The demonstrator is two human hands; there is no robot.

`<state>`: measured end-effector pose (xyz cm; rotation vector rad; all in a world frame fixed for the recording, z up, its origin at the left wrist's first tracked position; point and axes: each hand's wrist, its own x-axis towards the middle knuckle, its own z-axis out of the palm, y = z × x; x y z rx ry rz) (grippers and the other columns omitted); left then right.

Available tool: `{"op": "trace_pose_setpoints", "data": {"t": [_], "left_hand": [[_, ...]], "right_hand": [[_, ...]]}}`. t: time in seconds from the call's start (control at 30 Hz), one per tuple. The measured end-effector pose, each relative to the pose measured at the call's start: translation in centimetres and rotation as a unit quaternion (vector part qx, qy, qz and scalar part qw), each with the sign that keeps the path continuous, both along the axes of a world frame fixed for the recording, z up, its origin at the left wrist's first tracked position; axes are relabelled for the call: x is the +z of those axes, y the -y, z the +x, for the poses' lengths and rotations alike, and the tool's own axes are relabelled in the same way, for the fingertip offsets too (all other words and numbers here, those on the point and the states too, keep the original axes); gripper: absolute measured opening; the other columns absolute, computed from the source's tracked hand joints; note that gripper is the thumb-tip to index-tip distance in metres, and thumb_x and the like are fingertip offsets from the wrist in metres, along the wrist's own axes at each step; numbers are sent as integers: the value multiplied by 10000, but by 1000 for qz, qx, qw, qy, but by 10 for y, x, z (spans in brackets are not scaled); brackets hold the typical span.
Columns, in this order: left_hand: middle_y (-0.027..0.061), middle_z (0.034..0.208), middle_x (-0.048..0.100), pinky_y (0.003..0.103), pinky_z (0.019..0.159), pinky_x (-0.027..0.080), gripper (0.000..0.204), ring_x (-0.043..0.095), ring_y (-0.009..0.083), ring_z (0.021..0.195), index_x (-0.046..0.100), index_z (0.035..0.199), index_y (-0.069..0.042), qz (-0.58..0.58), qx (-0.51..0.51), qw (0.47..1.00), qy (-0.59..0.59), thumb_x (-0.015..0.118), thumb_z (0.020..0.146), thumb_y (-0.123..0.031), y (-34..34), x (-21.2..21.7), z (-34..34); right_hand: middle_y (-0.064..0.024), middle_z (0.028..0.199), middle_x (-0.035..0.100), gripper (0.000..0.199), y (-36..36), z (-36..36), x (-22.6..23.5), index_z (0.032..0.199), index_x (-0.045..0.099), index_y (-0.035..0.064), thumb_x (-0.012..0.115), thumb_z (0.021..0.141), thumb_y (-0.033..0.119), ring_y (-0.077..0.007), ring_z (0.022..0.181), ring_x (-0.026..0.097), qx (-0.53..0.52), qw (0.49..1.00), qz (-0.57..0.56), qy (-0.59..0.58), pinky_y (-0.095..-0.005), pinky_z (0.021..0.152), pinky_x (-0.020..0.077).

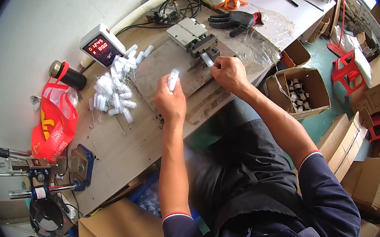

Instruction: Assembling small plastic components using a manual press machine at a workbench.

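Note:
My left hand [170, 101] is closed round a small white bristle brush [174, 79], whose bristle head sticks up past the fingers. With its fingers pinched, my right hand [231, 73] holds the near end of a second white brush [206, 59]. That brush's other end meets the dark jaws of a small metal clamping fixture [193, 36]; the exact contact is hidden. The fixture stands on a flat metal plate [156, 66]. Left of the plate lies a heap of similar white brushes [112, 90] with thin wire stems.
Behind the heap stands a white counter box [102, 45] with red digits. A dark flask [69, 75], a red bag [54, 122] and a lever press [42, 177] occupy the left. A black glove [233, 21] lies beyond the fixture. An open carton [297, 92] stands right of the bench.

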<state>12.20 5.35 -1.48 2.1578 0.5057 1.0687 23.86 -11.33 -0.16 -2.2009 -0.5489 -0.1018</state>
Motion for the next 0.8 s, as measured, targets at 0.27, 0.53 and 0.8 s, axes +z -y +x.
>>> {"op": "trace_pose_setpoints", "data": {"t": [0.27, 0.53, 0.8], "left_hand": [[163, 972, 726, 435, 798, 548, 182, 704, 362, 889, 696, 1094, -49, -3, -4, 1000, 1, 713, 932, -127, 0, 2, -2], [146, 1008, 696, 441, 808, 533, 175, 682, 363, 916, 672, 1100, -44, 5, 13, 1000, 0, 696, 930, -80, 2, 5, -4], [138, 1031, 687, 445, 829, 526, 202, 674, 359, 951, 664, 1100, -39, 18, 18, 1000, -12, 700, 902, -51, 3, 5, -4]], "right_hand": [[-237, 761, 687, 190, -5, -2, 2, 769, 703, 35, 638, 778, 214, -446, 777, 687, -17, 1000, -6, -12, -522, 755, 552], [-230, 779, 699, 203, -7, 2, -2, 784, 716, 47, 667, 818, 241, -445, 797, 692, -21, 1000, -9, 2, -521, 771, 555], [-218, 776, 711, 298, -6, 0, -7, 823, 736, 59, 715, 901, 345, -427, 798, 709, -47, 998, 35, 9, -500, 772, 561]]}}
